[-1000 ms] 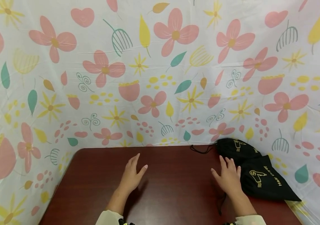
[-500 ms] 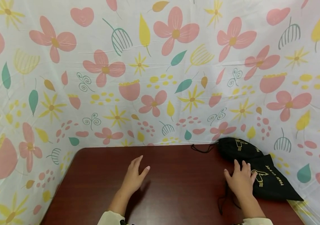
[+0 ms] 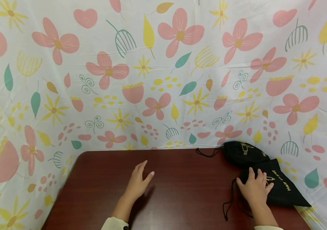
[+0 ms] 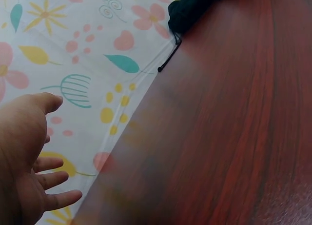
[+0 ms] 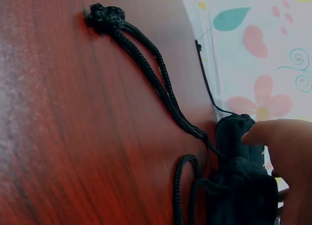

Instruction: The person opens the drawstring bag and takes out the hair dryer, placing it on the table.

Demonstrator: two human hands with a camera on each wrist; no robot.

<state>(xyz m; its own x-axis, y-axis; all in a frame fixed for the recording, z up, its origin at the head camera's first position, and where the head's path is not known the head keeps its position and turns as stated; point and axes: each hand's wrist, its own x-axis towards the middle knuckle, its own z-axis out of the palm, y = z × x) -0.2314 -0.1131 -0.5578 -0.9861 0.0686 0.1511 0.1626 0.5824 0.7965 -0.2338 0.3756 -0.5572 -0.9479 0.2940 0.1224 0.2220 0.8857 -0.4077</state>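
Two black drawstring bags lie at the table's right side. The front bag (image 3: 288,195) carries gold "Hair dryer" lettering and a dryer drawing; the rear bag (image 3: 239,155) sits behind it against the cloth. Over the near left part of the front bag is my right hand (image 3: 255,191), fingers spread; whether it touches the fabric I cannot tell. The knotted black cord (image 5: 161,88) of a bag stretches across the wood in the right wrist view. My left hand (image 3: 137,183) hovers above the table's left half, holding nothing, fingers extended, thumb apart.
A dark red-brown wooden table (image 3: 180,185) spreads beneath both hands. White cloth (image 3: 157,80) printed with flowers and leaves hangs around its back and sides. Another thin cord (image 3: 206,153) trails left from the rear bag along the table's back edge.
My right hand has moved right, from beside the front bag to over it, and its cord has come into view on the table. My left hand has barely shifted.
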